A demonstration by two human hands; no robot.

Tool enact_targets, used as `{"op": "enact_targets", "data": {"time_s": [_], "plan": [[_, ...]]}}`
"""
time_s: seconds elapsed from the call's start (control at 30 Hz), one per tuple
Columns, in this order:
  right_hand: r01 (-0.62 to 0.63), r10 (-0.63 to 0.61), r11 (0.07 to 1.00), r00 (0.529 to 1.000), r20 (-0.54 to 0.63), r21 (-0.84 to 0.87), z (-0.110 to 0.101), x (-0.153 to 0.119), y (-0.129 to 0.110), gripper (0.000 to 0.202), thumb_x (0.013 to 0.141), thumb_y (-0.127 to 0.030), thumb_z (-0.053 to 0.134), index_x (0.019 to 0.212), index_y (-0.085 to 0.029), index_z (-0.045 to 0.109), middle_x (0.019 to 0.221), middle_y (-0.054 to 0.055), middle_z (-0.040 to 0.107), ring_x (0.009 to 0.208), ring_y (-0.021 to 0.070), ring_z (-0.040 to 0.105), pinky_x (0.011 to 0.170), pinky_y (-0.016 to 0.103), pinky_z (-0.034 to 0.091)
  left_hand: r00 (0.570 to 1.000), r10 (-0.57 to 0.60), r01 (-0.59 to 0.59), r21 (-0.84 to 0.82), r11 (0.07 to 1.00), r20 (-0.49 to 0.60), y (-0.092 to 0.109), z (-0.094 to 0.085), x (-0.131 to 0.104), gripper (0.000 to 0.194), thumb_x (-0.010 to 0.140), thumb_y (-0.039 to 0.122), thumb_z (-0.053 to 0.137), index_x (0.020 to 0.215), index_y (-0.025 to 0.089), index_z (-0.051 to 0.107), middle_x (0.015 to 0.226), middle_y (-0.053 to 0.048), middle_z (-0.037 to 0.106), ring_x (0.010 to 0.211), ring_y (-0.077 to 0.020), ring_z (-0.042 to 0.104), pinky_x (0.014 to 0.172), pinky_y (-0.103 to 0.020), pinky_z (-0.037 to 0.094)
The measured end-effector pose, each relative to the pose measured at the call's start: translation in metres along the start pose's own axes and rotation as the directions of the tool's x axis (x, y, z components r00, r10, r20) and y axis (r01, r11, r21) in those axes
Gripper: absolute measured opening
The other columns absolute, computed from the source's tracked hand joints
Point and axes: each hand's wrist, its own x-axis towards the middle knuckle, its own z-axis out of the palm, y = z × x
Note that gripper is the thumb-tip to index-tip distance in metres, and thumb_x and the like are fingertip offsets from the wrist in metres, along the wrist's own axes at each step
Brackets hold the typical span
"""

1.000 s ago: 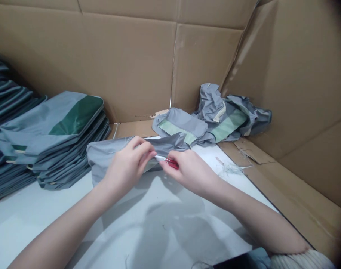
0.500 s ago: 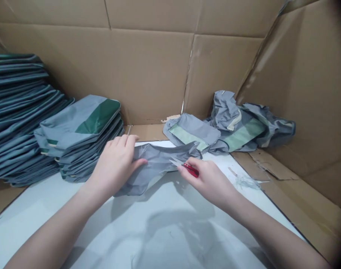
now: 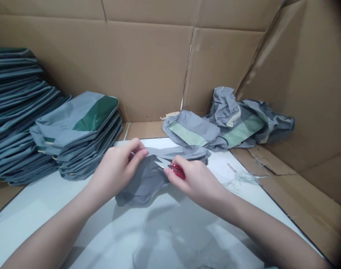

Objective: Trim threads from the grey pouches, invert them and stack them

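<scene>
Nearest, on the smooth white surface (image 3: 103, 239) in front of the soft grey fabric piece (image 3: 141, 183), shows a thin dark curl of thread (image 3: 134, 257) and broad shadows. Reaches in over this with both hands. Pinches the upper edge of the grey fabric piece between thumb and forefinger of the left hand (image 3: 118, 166), fingertips pressed together; cannot tell whether a thread is caught there too. Grips a small pair of red-handled metal thread snips (image 3: 177, 170) in the right hand (image 3: 197, 179), fingers curled closed around the handles. Points the silvery blades, parted at the tips, leftward over the grey fabric piece, close to the left fingertips. Rests loosely creased on the surface, between and beneath the hands, with a gathered end stretching behind the snips.

Right of the grey fabric piece, near the surface's edge, holds a tangled clump of pale loose threads (image 3: 240, 179). Left of it, keeps a stack of folded grey fabric items with a dark green band on top (image 3: 83, 129), and farther left, a taller stack of grey-green folded fabric (image 3: 16, 116). Behind it and to the right, gathers a rumpled heap of grey fabric with pale green bands (image 3: 194, 129). Farthest back, rises as a creased brown cardboard wall (image 3: 148, 71).
</scene>
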Motion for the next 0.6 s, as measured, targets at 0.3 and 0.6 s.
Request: {"op": "enact_targets", "data": {"time_s": [0.3,0.6], "plan": [[-0.029,0.029,0.999,1.0,0.01,0.019,0.003,0.002,-0.015,0.033,0.084,-0.039,0.043,0.06,-0.018,0.035,0.05,-0.001,0.045,0.042,0.0088,0.034,0.045,0.024,0.018,0.999,0.021,-0.019,-0.071,0.997,0.026,0.007,-0.005,0.001,0.026,0.082,0.042,0.043,0.07,0.02,0.052,0.063,0.006,0.054,0.055,-0.0054,0.045,0.053,-0.018,0.031],[-0.007,0.007,0.999,1.0,-0.004,0.033,0.008,0.012,-0.02,0.031,0.084,-0.036,0.044,0.06,-0.017,0.038,0.052,-0.001,0.045,0.044,0.0084,0.034,0.046,0.024,0.019,0.997,0.075,-0.075,-0.052,0.996,0.005,0.009,-0.002,0.001,0.025,0.083,0.039,0.042,0.071,0.02,0.053,0.074,0.003,0.052,0.065,-0.0073,0.046,0.057,-0.019,0.033]]}}
